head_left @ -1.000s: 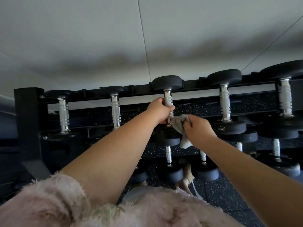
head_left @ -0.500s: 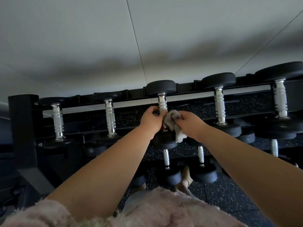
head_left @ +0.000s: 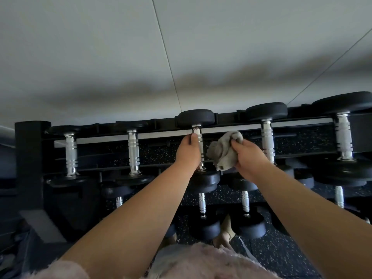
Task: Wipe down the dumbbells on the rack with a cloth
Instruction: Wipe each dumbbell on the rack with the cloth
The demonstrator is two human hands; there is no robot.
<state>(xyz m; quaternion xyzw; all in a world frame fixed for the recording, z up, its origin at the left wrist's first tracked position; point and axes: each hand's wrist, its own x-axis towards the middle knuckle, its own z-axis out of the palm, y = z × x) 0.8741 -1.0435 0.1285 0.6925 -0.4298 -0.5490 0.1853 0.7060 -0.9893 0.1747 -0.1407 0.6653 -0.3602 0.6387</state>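
My left hand (head_left: 189,152) is wrapped round the steel handle of the middle dumbbell (head_left: 197,131) on the rack's (head_left: 32,158) top rail. The handle runs front to back, away from me. My right hand (head_left: 249,158) bunches the cloth (head_left: 222,153) in curled fingers just to the right of the handle. I judge a short leftward move would bring the two together.

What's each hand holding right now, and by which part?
Left hand grips the middle top-row dumbbell by its chrome handle. Right hand holds the grey cloth bunched, by its right side, just beside that handle.
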